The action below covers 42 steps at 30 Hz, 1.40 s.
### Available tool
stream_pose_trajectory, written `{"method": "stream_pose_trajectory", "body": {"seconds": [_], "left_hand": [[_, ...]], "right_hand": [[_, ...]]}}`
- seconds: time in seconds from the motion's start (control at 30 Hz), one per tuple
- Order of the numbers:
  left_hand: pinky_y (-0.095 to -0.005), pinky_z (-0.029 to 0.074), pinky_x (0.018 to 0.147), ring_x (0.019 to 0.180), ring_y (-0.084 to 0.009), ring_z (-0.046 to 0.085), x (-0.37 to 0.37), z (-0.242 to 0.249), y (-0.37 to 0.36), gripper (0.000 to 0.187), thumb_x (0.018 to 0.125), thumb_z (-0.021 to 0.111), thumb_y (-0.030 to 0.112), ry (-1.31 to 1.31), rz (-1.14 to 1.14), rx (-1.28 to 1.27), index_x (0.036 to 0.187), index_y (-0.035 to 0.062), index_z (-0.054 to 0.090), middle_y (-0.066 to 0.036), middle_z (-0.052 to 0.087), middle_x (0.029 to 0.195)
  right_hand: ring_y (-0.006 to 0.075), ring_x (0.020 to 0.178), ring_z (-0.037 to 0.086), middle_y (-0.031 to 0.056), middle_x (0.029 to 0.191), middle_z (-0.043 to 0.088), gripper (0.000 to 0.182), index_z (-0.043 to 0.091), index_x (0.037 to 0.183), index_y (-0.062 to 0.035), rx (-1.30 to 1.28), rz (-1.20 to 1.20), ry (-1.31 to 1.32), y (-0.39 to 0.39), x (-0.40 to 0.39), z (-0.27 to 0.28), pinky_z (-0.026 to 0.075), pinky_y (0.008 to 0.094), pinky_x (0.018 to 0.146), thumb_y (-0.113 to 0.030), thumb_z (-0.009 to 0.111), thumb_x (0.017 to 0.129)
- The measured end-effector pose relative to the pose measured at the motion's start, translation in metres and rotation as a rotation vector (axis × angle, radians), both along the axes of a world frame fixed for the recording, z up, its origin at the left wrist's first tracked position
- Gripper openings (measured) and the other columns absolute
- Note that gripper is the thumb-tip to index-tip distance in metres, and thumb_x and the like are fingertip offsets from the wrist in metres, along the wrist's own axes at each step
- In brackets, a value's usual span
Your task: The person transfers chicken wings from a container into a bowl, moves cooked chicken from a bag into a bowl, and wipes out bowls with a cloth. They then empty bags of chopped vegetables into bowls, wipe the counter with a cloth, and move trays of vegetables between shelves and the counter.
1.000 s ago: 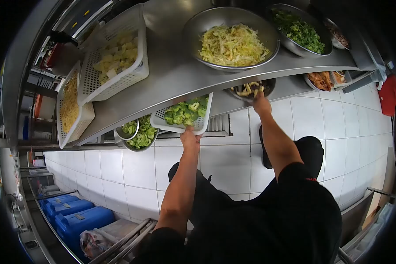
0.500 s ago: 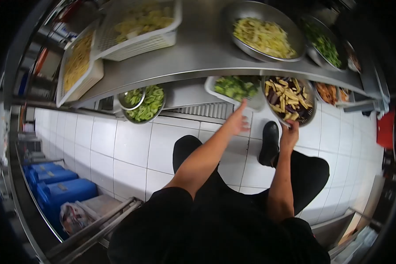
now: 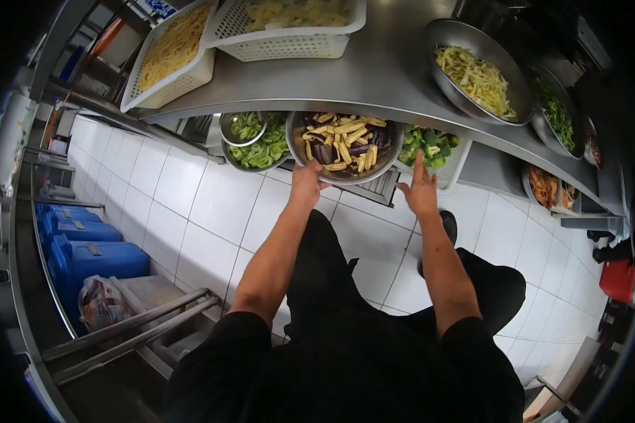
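Note:
My left hand (image 3: 305,185) is closed on the near left rim of a metal bowl (image 3: 298,139) at the lower shelf. Purple-skinned, pale-fleshed eggplant strips (image 3: 346,144) fill that bowl. To its right, broccoli florets (image 3: 434,144) lie in a white perforated basket (image 3: 460,168), partly under the upper counter. My right hand (image 3: 422,189) is open at the basket's near side, fingers stretched toward the broccoli. Left of the eggplant, a bowl of sliced green vegetables (image 3: 271,149) has a smaller metal bowl (image 3: 245,141) resting in it.
On the steel counter (image 3: 395,84) above stand a white basket of noodles (image 3: 169,60), another white basket (image 3: 289,46) and a bowl of shredded cabbage (image 3: 483,106). Blue containers (image 3: 99,257) line the left side. A red container (image 3: 617,280) sits far right.
The eggplant bowl has moved from right of the broccoli to its left, passing from my right hand to my left. My right hand is now open beside the broccoli basket.

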State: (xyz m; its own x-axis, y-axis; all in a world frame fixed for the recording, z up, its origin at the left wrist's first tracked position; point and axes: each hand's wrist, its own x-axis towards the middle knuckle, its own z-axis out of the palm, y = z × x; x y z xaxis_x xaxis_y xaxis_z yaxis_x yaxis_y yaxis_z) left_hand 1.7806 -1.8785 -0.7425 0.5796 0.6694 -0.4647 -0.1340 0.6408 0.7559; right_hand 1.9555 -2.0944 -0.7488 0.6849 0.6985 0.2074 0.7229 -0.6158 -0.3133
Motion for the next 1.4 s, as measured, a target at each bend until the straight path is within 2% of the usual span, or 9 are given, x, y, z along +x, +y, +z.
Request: {"method": "stream_pose_trajectory", "body": {"seconds": [0.23,0.43,0.6,0.7,0.83,0.93,1.0,1.17,1.4], "left_hand": [[-0.0484,0.061,0.069,0.092,-0.0344,0.064,0.017,-0.013,0.010,0.046,0.079,0.047,0.000,-0.026,-0.001,-0.091,0.124,-0.0012,0.034,-0.018,0.055,0.113],[-0.0527,0.059,0.069,0.093,-0.0360,0.063,0.057,-0.063,0.015,0.039,0.082,0.049,0.000,0.085,0.026,-0.151,0.121,0.0016,0.045,-0.017,0.058,0.112],[-0.0651,0.034,0.098,0.130,-0.0374,0.034,0.014,-0.066,0.036,0.080,0.083,0.060,0.053,-0.067,0.179,-0.191,0.144,0.0118,0.029,-0.019,0.036,0.141],[-0.0552,0.049,0.092,0.101,-0.0353,0.059,-0.007,-0.109,0.104,0.069,0.085,0.057,0.050,-0.350,0.413,-0.366,0.129,-0.0019,0.043,-0.022,0.056,0.115],[-0.0495,0.044,0.097,0.110,-0.0310,0.054,-0.023,-0.060,0.104,0.072,0.083,0.063,0.052,-0.160,0.486,-0.352,0.132,0.0038,0.041,-0.019,0.047,0.128],[-0.0452,0.044,0.086,0.094,-0.0267,0.052,-0.059,-0.084,0.103,0.063,0.086,0.059,0.055,-0.128,0.191,-0.234,0.131,0.0153,0.041,-0.011,0.051,0.111],[-0.0501,0.044,0.082,0.096,-0.0306,0.051,-0.066,-0.098,0.093,0.050,0.090,0.055,0.049,0.012,0.032,-0.627,0.133,0.0261,0.041,-0.012,0.052,0.114],[-0.0492,0.040,0.098,0.119,-0.0317,0.048,0.002,0.127,-0.090,0.058,0.092,0.054,0.033,0.581,-0.638,0.045,0.142,0.0098,0.035,-0.015,0.049,0.133],[-0.0381,0.045,0.092,0.108,-0.0260,0.059,0.103,0.443,-0.203,0.049,0.095,0.052,0.027,-0.002,-1.372,0.080,0.136,0.0020,0.044,-0.016,0.064,0.113]], "right_hand": [[0.0262,0.117,0.053,0.0081,0.121,0.059,0.042,0.054,0.124,-0.0162,-0.726,-0.135,-0.075,-0.091,0.111,-0.045,0.036,0.0569,0.101,-0.033,0.062,0.086],[0.0309,0.117,0.049,0.0128,0.119,0.057,0.047,0.057,0.119,-0.0155,-0.626,-0.281,0.034,-0.099,0.097,-0.029,0.045,0.0555,0.090,-0.041,0.067,0.081],[0.0325,0.108,0.054,0.0138,0.110,0.062,0.052,0.062,0.113,-0.0103,-0.530,-0.195,-0.021,-0.088,0.107,-0.082,0.048,0.0458,0.086,-0.047,0.068,0.077],[0.0335,0.122,0.043,0.0145,0.128,0.052,0.058,0.057,0.124,-0.0168,-0.580,-0.260,0.065,-0.077,0.110,-0.090,0.034,0.0576,0.101,-0.053,0.062,0.079],[0.0424,0.134,0.028,0.0206,0.137,0.046,0.064,0.050,0.132,-0.0128,-0.350,-0.293,0.276,-0.056,0.082,-0.010,0.030,0.0600,0.102,-0.050,0.061,0.081],[0.0402,0.126,0.041,0.0236,0.130,0.051,0.068,0.046,0.136,-0.0110,-0.615,0.081,0.484,-0.037,0.093,0.046,0.038,0.0498,0.100,-0.049,0.062,0.081],[0.0381,0.115,0.052,0.0233,0.122,0.057,0.068,0.046,0.135,-0.0087,-0.584,0.374,0.686,-0.043,0.073,0.134,0.041,0.0438,0.097,-0.049,0.061,0.082],[0.0372,0.106,0.059,0.0188,0.112,0.064,0.059,0.052,0.129,-0.0074,-0.418,0.511,0.681,-0.113,0.064,0.341,0.045,0.0421,0.092,-0.049,0.056,0.087],[0.0310,0.076,0.067,0.0126,0.084,0.070,0.039,0.063,0.112,-0.0064,0.006,-0.039,0.394,-0.237,0.111,0.577,0.052,0.0374,0.069,-0.037,0.061,0.088]]}}
